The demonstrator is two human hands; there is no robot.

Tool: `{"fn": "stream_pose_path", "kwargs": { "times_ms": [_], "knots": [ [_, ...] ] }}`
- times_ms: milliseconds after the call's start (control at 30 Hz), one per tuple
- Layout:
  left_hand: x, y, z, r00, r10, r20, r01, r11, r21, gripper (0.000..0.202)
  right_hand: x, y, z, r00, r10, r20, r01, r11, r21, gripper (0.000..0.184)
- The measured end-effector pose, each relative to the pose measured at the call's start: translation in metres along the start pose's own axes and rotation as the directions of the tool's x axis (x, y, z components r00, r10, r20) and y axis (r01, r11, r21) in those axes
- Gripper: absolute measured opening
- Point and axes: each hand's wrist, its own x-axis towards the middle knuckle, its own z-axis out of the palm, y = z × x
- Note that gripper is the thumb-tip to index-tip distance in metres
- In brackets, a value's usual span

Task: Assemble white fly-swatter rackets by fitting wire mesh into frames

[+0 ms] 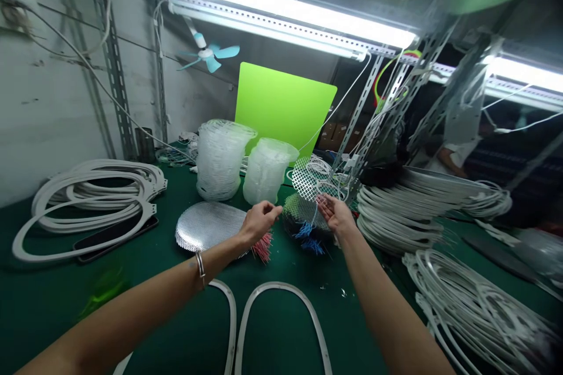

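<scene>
My right hand (335, 214) holds a silver metal mesh sheet (308, 179) by its lower edge, tilted up above the table. Below it lies a stack of darker mesh sheets (292, 214), with blue wire pieces (313, 245) at its front. My left hand (260, 222) is closed in a pinch to the left of that stack; whatever its fingertips hold, if anything, is too small to tell. Beneath the left wrist are a pile of shiny oval mesh sheets (206, 225) and a bunch of red wire pieces (263, 247). Two white oval frames (281, 286) lie nearest me, partly hidden by my left forearm.
White rings (88, 225) lie over a dark phone-like slab (116, 237) at left. Two clear plastic stacks (220, 161) stand behind. Tall piles of white frames (396, 211) flank my right arm. A green board (284, 108), small fan (206, 54) and metal posts rise at the back.
</scene>
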Motion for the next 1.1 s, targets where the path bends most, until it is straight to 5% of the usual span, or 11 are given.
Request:
{"fn": "stream_pose_path", "kwargs": {
  "times_ms": [100, 233, 400, 500, 567, 633, 800, 933, 1033, 1100],
  "knots": [
    [-0.013, 0.013, -0.001, 0.995, -0.055, 0.083, 0.070, 0.978, -0.194, 0.051, -0.050, 0.010, -0.019, 0.999, -0.005, 0.036, 0.004, 1.000, 0.012, 0.021],
    [-0.049, 0.019, -0.004, 0.968, -0.119, 0.220, 0.191, 0.920, -0.341, 0.039, -0.127, 0.043, -0.047, 0.997, 0.035, 0.071, -0.037, 0.999, 0.025, 0.025],
    [-0.131, -0.003, -0.014, 0.952, -0.222, 0.212, 0.268, 0.937, -0.223, 0.048, -0.196, 0.093, -0.087, 0.980, 0.160, 0.115, -0.170, 0.982, 0.082, 0.044],
    [-0.198, -0.028, -0.013, 0.978, -0.056, 0.200, 0.011, 0.975, 0.222, 0.073, -0.219, 0.117, -0.115, 0.962, 0.264, 0.066, -0.269, 0.959, 0.090, 0.049],
    [-0.237, -0.046, -0.005, 0.907, 0.079, 0.413, -0.282, 0.844, 0.456, 0.085, -0.230, 0.130, -0.132, 0.947, 0.317, 0.048, -0.320, 0.944, 0.082, 0.054],
    [-0.261, -0.064, 0.006, 0.839, 0.085, 0.538, -0.425, 0.719, 0.550, 0.090, -0.238, 0.140, -0.144, 0.942, 0.332, 0.041, -0.335, 0.940, 0.072, 0.060],
    [-0.267, -0.090, 0.018, 0.841, 0.039, 0.539, -0.440, 0.630, 0.640, 0.085, -0.246, 0.152, -0.159, 0.936, 0.353, 0.018, -0.353, 0.936, -0.001, 0.070],
    [-0.259, -0.088, 0.011, 0.849, 0.078, 0.522, -0.450, 0.625, 0.638, 0.088, -0.246, 0.157, -0.160, 0.937, 0.348, 0.001, -0.348, 0.937, 0.009, 0.071],
    [-0.253, -0.069, 0.000, 0.901, 0.114, 0.419, -0.367, 0.717, 0.593, 0.079, -0.246, 0.158, -0.155, 0.940, 0.341, -0.012, -0.341, 0.939, 0.038, 0.069],
    [-0.243, -0.053, -0.007, 0.971, 0.048, 0.232, -0.157, 0.865, 0.477, 0.068, -0.247, 0.157, -0.150, 0.944, 0.330, -0.014, -0.330, 0.944, 0.030, 0.067]
  ]
}}
